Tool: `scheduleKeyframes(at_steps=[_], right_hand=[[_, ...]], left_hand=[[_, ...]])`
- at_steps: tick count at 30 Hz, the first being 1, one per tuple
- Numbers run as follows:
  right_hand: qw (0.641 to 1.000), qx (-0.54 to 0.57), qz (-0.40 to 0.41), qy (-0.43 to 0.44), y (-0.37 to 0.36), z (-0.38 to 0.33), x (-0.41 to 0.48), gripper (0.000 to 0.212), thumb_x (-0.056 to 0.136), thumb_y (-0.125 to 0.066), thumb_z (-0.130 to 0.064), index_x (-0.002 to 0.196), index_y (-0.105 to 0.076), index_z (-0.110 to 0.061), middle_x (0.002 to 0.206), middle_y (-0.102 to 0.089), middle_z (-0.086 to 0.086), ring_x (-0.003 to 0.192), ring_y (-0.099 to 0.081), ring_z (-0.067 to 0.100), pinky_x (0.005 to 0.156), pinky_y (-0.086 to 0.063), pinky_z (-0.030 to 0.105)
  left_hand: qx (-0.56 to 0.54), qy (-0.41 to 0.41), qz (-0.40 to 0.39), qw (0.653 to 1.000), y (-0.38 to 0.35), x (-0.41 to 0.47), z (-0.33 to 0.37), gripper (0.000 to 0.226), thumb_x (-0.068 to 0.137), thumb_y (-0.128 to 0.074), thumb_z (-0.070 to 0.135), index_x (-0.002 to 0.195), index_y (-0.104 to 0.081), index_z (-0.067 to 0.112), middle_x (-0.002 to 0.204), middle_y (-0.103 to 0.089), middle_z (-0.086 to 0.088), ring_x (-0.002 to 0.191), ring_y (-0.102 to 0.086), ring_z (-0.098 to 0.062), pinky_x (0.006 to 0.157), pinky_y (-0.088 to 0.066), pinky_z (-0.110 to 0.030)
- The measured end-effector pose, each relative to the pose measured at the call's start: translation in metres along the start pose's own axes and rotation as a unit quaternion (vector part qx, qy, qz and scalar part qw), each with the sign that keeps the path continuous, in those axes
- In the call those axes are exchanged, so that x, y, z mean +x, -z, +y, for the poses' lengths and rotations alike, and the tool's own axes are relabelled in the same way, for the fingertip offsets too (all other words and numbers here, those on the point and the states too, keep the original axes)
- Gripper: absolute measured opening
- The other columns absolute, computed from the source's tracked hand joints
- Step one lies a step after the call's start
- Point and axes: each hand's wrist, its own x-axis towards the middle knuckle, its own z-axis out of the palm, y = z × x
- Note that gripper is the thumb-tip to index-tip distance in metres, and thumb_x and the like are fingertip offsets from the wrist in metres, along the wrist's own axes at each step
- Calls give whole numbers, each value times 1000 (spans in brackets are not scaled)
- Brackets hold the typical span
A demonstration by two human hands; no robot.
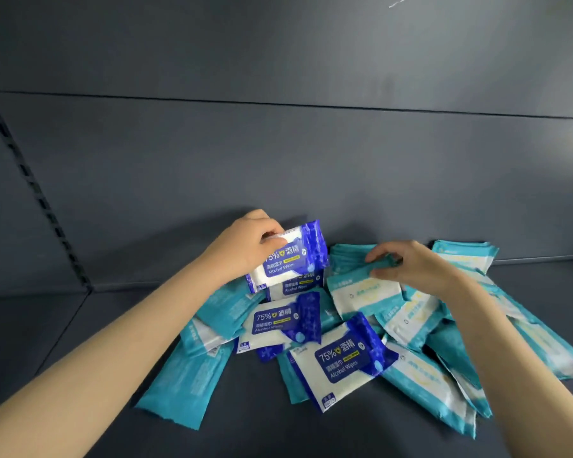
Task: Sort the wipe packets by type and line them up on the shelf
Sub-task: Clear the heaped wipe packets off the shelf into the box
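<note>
A mixed heap of wipe packets lies on the dark grey shelf (63, 325). My left hand (245, 246) grips a blue-and-white alcohol wipes packet (291, 259) by its top left corner and holds it upright above the heap. Another alcohol packet (295, 287) peeks out just beneath it, and two more lie flat: one in the middle (283, 322), one at the front (341, 361). My right hand (411, 266) pinches the upper edge of a teal-and-white packet (361, 289). Several more teal packets spread left (186, 375) and right (420, 381).
The shelf's grey back panel (278, 160) rises right behind the heap. A slotted upright (30, 180) runs down the left side. Bare shelf surface lies to the left of the heap and along the front edge.
</note>
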Motion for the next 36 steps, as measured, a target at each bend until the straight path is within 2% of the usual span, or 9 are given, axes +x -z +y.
scheduleKeyframes(at_steps=[2,7,11,14,21,24,27,32,36], right_hand=[[999,-31,-33,-2,-3,0,-2,28,79,-82,-28,99,-67,-39,110,-59,-13,99,-54,9,81,-41,20],[994,-101,-34,29,-5,8,-3,48,79,-80,-38,122,-59,-33,120,-53,-9,116,-43,15,104,-35,37],[992,-109,-37,45,-4,17,1,52,79,-79,-40,126,-57,-30,119,-57,-11,119,-46,15,106,-37,39],[990,-115,-57,57,-3,21,3,54,81,-77,-37,129,-54,-27,118,-55,-10,118,-44,15,101,-36,31],[985,-118,-97,83,3,19,7,61,77,-82,-35,130,-55,-22,106,-50,-9,105,-46,13,89,-37,26],[983,-123,-93,98,2,20,7,54,78,-81,-35,126,-58,-24,108,-47,-9,112,-45,14,96,-40,29],[980,-142,-105,95,2,18,7,54,78,-80,-37,125,-55,-27,122,-44,-5,118,-40,15,105,-37,36],[976,-161,-126,70,1,7,10,70,69,-84,-49,125,-51,-24,121,-49,-8,114,-48,13,104,-36,34],[968,-190,-160,41,-5,2,12,78,72,-83,-49,136,-48,-21,124,-46,-4,115,-47,18,100,-42,35]], left_hand=[[53,2,-29,998,-15,3,5,15,95,-60,29,103,-69,21,107,-53,9,97,-54,-13,90,-47,-39],[159,-7,-39,986,-38,-4,16,24,101,-48,30,117,-60,16,125,-54,2,114,-48,-22,92,-44,-39],[194,5,-76,978,-41,-9,22,53,94,-60,44,139,-45,22,137,-49,3,125,-45,-21,95,-43,-36],[253,4,-75,965,-45,-14,29,68,91,-63,43,149,-33,22,142,-46,3,128,-43,-20,98,-41,-35],[332,14,-19,943,-54,-26,41,67,94,-59,43,151,-32,20,138,-51,0,124,-49,-21,97,-43,-34],[325,30,-16,945,-55,-30,44,61,92,-62,45,144,-42,20,131,-53,0,120,-50,-20,91,-47,-34],[300,63,-58,950,-48,-25,42,56,87,-66,50,132,-52,19,124,-51,-1,116,-48,-20,87,-45,-34],[264,96,-168,945,-34,-12,36,58,79,-72,53,123,-53,21,115,-51,-1,112,-48,-21,90,-46,-36],[267,100,-170,943,-32,-13,34,55,78,-72,55,120,-49,27,115,-63,4,93,-59,-18,71,-46,-33]])
